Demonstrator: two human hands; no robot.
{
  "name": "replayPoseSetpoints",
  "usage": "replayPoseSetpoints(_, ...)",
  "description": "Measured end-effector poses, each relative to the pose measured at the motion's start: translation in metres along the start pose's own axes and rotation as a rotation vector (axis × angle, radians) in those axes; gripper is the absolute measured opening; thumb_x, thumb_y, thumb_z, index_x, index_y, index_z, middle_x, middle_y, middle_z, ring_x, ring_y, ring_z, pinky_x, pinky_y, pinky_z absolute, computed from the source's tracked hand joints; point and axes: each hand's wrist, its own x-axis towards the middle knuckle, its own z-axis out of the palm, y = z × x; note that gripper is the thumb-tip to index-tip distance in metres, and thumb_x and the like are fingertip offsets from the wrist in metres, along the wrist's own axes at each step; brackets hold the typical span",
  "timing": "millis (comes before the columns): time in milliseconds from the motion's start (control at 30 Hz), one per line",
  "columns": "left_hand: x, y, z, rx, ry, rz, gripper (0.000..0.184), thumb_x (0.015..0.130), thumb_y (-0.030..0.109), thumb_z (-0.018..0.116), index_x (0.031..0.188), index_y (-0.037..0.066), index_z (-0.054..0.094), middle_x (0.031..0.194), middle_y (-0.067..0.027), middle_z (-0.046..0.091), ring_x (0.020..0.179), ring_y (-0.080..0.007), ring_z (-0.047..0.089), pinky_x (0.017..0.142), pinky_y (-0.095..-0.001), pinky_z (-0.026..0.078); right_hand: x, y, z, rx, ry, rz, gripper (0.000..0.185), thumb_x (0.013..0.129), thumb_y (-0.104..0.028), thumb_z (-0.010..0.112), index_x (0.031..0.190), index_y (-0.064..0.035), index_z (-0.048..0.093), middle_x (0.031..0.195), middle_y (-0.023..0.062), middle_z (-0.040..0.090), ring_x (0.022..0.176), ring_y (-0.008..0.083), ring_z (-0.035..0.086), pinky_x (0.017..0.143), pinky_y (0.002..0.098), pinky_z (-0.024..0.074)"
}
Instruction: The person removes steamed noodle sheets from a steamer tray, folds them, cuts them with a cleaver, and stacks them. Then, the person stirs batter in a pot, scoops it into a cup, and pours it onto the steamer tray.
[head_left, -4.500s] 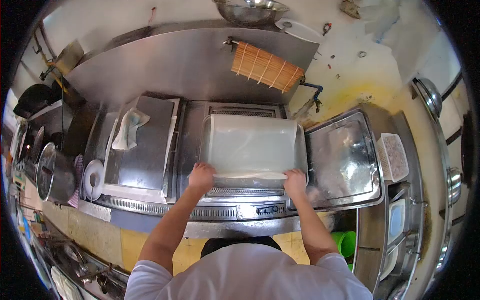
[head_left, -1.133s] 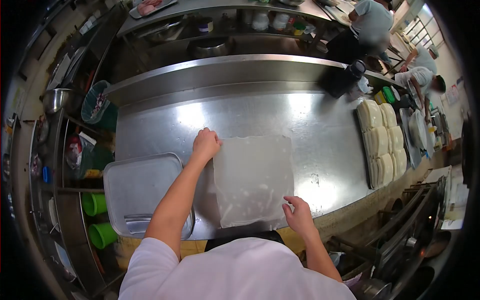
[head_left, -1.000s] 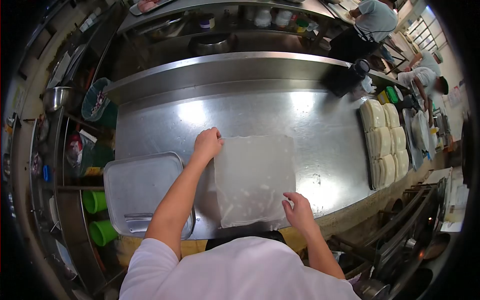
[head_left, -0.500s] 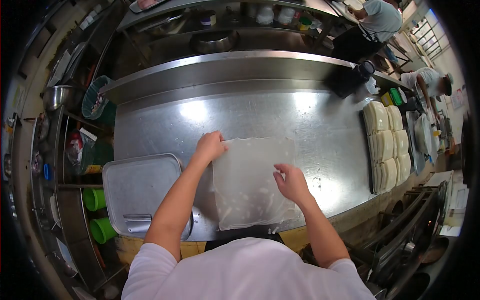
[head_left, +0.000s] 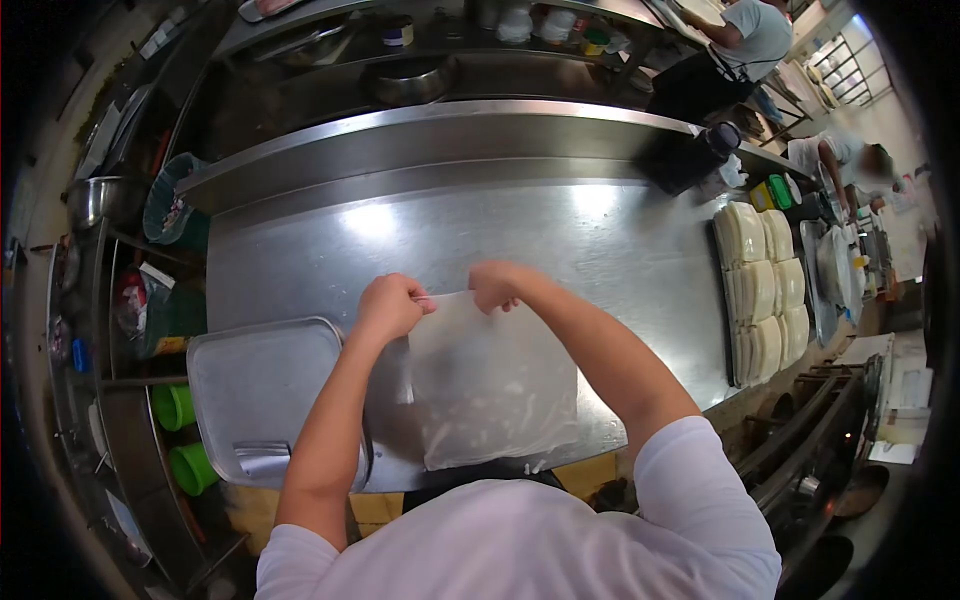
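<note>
A thin, translucent whitish sheet (head_left: 495,385), roughly square, lies on the steel table in front of me. Pale flecks show in its near half. My left hand (head_left: 393,303) pinches the sheet's far left corner between thumb and fingers. A short way to the right, my right hand (head_left: 493,287) is closed on the far edge, its fingers curled downward. Between the two hands the edge is lifted slightly and pulled straight. The right forearm covers the sheet's far right part.
A metal tray (head_left: 265,385) with a small flat metal scraper (head_left: 263,456) stands at left. Stacked pale folded slabs (head_left: 757,285) fill a dark tray at right. A black container (head_left: 695,165) stands by the raised back ledge (head_left: 450,145). Two co-workers are at far right.
My right hand has moved from the sheet's right side to its far edge, near my left hand, and closed there. The far edge has been lifted a little. The view has shifted slightly.
</note>
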Motion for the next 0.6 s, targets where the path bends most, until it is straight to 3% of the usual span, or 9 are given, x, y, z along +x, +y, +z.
replayPoseSetpoints(100, 0.007, -0.009, 0.0, 0.004, 0.009, 0.012, 0.023, 0.081, 0.03, 0.084, 0.091, 0.009, 0.08, 0.089, -0.0123, 0.077, 0.084, -0.0293, 0.072, 0.078, -0.041, 0.055, -0.032, 0.036, -0.006, -0.001, 0.052, 0.041, 0.032, 0.074, -0.008, 0.066, 0.104, 0.0015, 0.073, 0.085, 0.0198, 0.073, 0.067, 0.0287, 0.071, 0.058, 0.0408, 0.0559)
replayPoseSetpoints(267, 0.029, -0.03, 0.014, -0.038, -0.004, -0.005, 0.027, 0.08, 0.03, 0.085, 0.092, 0.006, 0.079, 0.084, -0.0112, 0.076, 0.077, -0.0223, 0.071, 0.074, -0.0371, 0.055, -0.055, 0.098, 0.003, -0.269, 0.105, 0.13, 0.026, 0.08, -0.012, 0.07, 0.104, -0.008, 0.078, 0.091, 0.0177, 0.075, 0.091, 0.0332, 0.073, 0.077, 0.0467, 0.0576)
replayPoseSetpoints(367, 0.039, -0.037, 0.024, -0.026, -0.013, -0.011, 0.027, 0.08, 0.029, 0.085, 0.093, 0.006, 0.08, 0.083, -0.0109, 0.076, 0.075, -0.021, 0.07, 0.074, -0.0364, 0.055, -0.037, 0.147, 0.041, -0.286, 0.528, -0.021, 0.022, 0.081, -0.012, 0.068, 0.1, -0.0127, 0.079, 0.084, 0.0117, 0.074, 0.086, 0.0333, 0.071, 0.076, 0.0445, 0.0555)
replayPoseSetpoints(467, 0.041, -0.044, 0.032, -0.056, 0.019, 0.021, 0.027, 0.079, 0.028, 0.086, 0.093, 0.006, 0.08, 0.082, -0.011, 0.076, 0.075, -0.0201, 0.07, 0.073, -0.0357, 0.055, -0.071, 0.128, 0.035, -0.13, 0.51, 0.085, 0.018, 0.085, -0.011, 0.063, 0.095, -0.0082, 0.077, 0.097, 0.0189, 0.074, 0.097, 0.0383, 0.07, 0.084, 0.0482, 0.0564)
replayPoseSetpoints(600, 0.024, -0.035, 0.028, -0.103, 0.065, 0.054, 0.026, 0.08, 0.027, 0.086, 0.093, 0.005, 0.08, 0.08, -0.0115, 0.075, 0.073, -0.0198, 0.07, 0.071, -0.0348, 0.054, -0.082, 0.136, 0.049, -0.037, 0.668, 0.06, 0.016, 0.084, -0.012, 0.063, 0.091, -0.0064, 0.077, 0.095, 0.0197, 0.073, 0.091, 0.0397, 0.069, 0.081, 0.0491, 0.0559)
